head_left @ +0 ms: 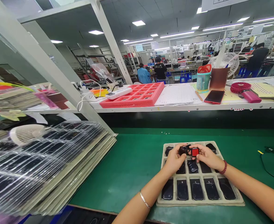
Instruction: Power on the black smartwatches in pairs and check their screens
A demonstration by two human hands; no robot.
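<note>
Both my hands are over a pale moulded tray (198, 204) with black rectangular pieces in its compartments. My right hand (206, 155) grips a small smartwatch (195, 152) with a lit red screen and dark rounded frame. Close beside it, my left hand (175, 158) is closed around a dark, glossy rounded piece (183, 150); its exact kind is not clear. Below the hands, a black piece with pale marks (192, 166) lies in a middle-row compartment. Fingers cover part of the back rows.
Stacked trays under clear plastic covers (64, 146) lean at left. A white shelf (197, 107) crosses above the green table (127, 174), carrying a red foam tray (148, 93), papers (174, 95), a phone (214, 97) and a cup (203, 82). A black cable (267, 168) lies at right.
</note>
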